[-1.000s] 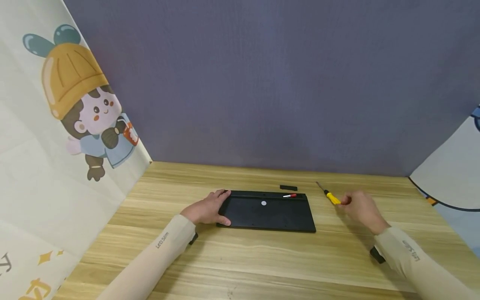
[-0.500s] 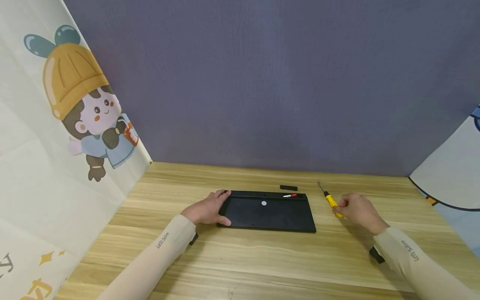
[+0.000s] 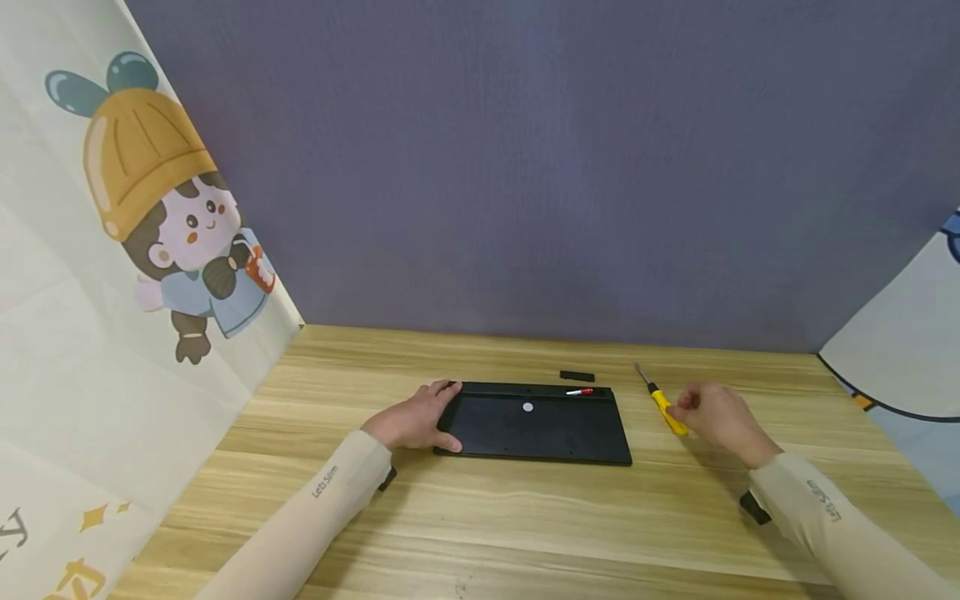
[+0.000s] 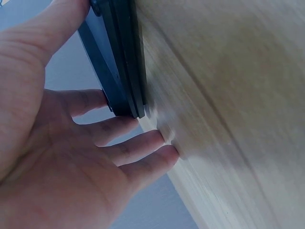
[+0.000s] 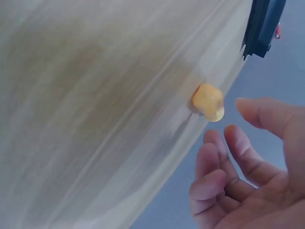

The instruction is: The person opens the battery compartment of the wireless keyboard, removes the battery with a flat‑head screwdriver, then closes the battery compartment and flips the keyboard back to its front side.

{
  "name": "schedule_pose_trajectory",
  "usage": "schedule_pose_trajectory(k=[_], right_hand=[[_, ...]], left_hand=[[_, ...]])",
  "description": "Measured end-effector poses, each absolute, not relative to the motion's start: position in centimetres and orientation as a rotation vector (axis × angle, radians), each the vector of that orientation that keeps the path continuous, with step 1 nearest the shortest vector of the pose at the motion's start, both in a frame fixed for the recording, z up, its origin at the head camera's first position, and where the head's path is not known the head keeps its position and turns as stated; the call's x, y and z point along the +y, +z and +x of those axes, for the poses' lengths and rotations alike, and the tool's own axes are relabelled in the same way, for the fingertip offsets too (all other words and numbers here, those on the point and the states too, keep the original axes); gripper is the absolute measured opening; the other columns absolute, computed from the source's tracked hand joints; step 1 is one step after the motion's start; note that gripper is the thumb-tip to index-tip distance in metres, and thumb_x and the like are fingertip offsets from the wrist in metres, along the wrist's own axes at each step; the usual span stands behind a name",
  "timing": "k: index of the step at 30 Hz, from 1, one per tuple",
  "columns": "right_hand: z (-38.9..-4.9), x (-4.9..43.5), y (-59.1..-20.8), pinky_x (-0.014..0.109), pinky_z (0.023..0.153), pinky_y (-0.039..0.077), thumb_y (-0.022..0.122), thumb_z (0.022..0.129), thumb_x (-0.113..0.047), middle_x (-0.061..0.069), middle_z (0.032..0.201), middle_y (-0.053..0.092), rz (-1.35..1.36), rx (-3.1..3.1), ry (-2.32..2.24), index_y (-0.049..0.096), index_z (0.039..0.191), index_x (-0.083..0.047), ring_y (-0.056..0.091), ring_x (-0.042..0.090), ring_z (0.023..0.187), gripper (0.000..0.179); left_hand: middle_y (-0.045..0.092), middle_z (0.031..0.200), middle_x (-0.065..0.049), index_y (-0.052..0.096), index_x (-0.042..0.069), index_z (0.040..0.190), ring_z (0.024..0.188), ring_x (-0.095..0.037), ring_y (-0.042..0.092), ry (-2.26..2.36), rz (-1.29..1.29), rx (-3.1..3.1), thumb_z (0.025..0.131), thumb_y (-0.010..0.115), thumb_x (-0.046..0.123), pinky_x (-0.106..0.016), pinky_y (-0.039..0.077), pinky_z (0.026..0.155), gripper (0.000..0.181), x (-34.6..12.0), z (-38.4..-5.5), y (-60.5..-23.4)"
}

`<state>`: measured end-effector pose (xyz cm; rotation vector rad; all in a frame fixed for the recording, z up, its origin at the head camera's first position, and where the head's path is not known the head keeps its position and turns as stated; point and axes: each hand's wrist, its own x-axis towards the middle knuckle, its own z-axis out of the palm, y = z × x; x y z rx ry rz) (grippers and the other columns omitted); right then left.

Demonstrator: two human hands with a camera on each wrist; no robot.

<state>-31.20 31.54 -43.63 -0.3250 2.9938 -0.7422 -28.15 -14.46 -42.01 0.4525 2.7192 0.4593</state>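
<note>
A black keyboard [image 3: 540, 429] lies underside up on the table, with a small red-and-white battery [image 3: 580, 392] near its far right corner. My left hand [image 3: 416, 417] holds its left end, the thumb at the near edge and the fingers by the far edge. In the left wrist view, two fingertips of the hand [image 4: 90, 143] meet the keyboard's [image 4: 116, 62] corner and two rest on the wood. To the right lies a yellow-handled screwdriver [image 3: 663, 404], shaft pointing away. Beside its handle hovers my right hand [image 3: 720, 421], thumb and fingers parted, holding nothing.
A small black strip [image 3: 577, 377], like a battery cover, lies just behind the keyboard. The wooden table [image 3: 525, 533] ends at a grey-blue cloth wall [image 3: 525, 167]. On the left stands a white printed panel [image 3: 67, 350] with a cartoon figure.
The screwdriver's handle end has swung toward me, so it lies at a steeper slant. My right fingers have let go of it. The left hand and keyboard stay in place.
</note>
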Motion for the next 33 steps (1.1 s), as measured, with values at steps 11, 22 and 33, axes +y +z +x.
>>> schedule_pose_trajectory(k=[11, 22, 33], right_hand=[[-31.0, 28.9, -43.2, 0.048, 0.076, 0.054, 0.076, 0.09, -0.024, 0.021, 0.115, 0.066, -0.663, 3.034, -0.875, 0.065, 0.119, 0.002, 0.063, 0.036, 0.101, 0.042], [-30.5, 27.0, -44.2, 0.068, 0.102, 0.034, 0.081, 0.084, -0.037, 0.024, 0.151, 0.039, -0.903, 2.795, -0.877, 0.043, 0.148, -0.001, 0.029, 0.052, 0.139, 0.083], [-30.5, 26.8, -44.6, 0.065, 0.101, 0.038, 0.081, 0.082, -0.041, 0.022, 0.148, 0.041, -0.936, 2.75, -0.851, 0.043, 0.149, -0.002, 0.04, 0.048, 0.134, 0.086]], left_hand=[[0.014, 0.165, -0.014, 0.019, 0.017, 0.161, 0.15, -0.039, 0.015, 0.451, 0.44, 2.716, 0.086, 0.076, 0.044, -0.055, 0.032, 0.113, 0.098, -14.5, -28.2, -42.0], [0.015, 0.165, -0.014, 0.02, 0.016, 0.161, 0.15, -0.04, 0.015, 0.451, 0.447, 2.72, 0.085, 0.076, 0.045, -0.055, 0.032, 0.112, 0.098, -14.4, -28.2, -42.1], [0.016, 0.165, -0.014, 0.02, 0.016, 0.161, 0.149, -0.04, 0.016, 0.444, 0.452, 2.722, 0.085, 0.076, 0.045, -0.055, 0.033, 0.112, 0.098, -14.4, -28.2, -42.1]])
